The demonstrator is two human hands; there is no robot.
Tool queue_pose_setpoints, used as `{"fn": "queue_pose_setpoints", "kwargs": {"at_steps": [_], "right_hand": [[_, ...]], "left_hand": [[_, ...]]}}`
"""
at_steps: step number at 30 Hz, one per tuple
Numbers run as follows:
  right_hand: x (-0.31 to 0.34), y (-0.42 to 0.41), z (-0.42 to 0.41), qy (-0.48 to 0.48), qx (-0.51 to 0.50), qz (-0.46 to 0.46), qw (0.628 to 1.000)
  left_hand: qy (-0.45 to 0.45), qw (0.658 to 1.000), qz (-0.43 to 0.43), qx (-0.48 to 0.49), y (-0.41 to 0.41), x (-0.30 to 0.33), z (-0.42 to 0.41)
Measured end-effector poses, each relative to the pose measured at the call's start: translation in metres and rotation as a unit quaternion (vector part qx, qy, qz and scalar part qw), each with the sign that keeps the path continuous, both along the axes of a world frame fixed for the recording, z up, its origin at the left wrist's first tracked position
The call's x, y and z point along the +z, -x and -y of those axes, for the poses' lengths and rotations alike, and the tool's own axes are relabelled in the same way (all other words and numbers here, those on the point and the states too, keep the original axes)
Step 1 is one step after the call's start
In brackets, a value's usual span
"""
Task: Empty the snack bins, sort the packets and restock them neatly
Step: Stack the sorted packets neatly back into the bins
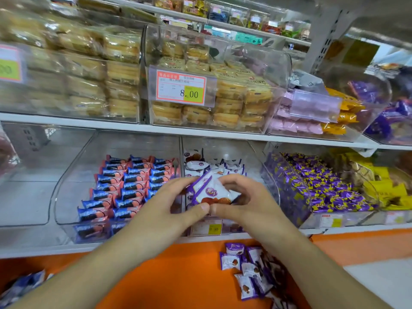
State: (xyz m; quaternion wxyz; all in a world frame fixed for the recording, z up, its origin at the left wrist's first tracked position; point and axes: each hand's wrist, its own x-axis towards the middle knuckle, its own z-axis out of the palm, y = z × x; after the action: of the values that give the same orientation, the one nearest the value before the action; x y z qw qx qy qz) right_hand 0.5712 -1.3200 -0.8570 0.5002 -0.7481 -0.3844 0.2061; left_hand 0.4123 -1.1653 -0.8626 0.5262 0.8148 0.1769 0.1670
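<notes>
Loose purple-white packets (246, 272) lie nearest on the orange ledge (178, 275), then your L hand (176, 202) & R hand (243, 201), fingers curled, thumbs touching, pinch a white-purple packet stack (211, 189) over the middle clear bin (223, 152), blue-pink packets (129, 186) in rows left, yellow cakes (223, 99) on the shelf above.

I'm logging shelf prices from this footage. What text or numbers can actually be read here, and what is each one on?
"8.00": yellow patch of the red-bordered price tag on the clear cake bin, upper shelf.
Chinese print on that tag: too blurred to read.
Small yellow price label on the middle lower bin, below both hands: blurred; maybe ends in "0".
Green tag at far left: unreadable.
Logo on the white-purple packets held in the left hand and right hand: illegible.
</notes>
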Motion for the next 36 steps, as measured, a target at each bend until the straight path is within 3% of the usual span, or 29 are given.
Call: {"fn": "queue_pose_setpoints", "kwargs": {"at_steps": [3,6,11,15,21,30,36], "right_hand": [[-0.004,-0.039,-0.027,0.069,-0.043,0.099,0.992],[-0.013,-0.075,-0.065,0.157,-0.033,0.150,0.976],[-0.032,-0.103,-0.116,0.228,0.009,0.186,0.956],[-0.030,-0.112,-0.134,0.199,0.003,0.240,0.950],[-0.040,-0.116,-0.144,0.146,-0.007,0.213,0.966],[-0.057,-0.121,-0.143,0.168,0.012,0.224,0.960],[-0.068,-0.112,-0.143,0.085,-0.025,0.281,0.956]], "left_hand": [[-0.270,0.961,-0.067,0.001,-0.011,-0.016,-0.019],[-0.378,0.919,-0.114,-0.008,-0.013,-0.035,-0.027],[-0.360,0.930,-0.080,0.005,-0.016,-0.038,-0.034],[-0.346,0.936,-0.066,0.001,-0.016,-0.046,-0.036],[-0.354,0.932,-0.074,0.002,-0.017,-0.046,-0.033],[-0.350,0.933,-0.080,-0.004,-0.015,-0.042,-0.031],[-0.356,0.930,-0.094,-0.010,-0.016,-0.041,-0.030]]}}
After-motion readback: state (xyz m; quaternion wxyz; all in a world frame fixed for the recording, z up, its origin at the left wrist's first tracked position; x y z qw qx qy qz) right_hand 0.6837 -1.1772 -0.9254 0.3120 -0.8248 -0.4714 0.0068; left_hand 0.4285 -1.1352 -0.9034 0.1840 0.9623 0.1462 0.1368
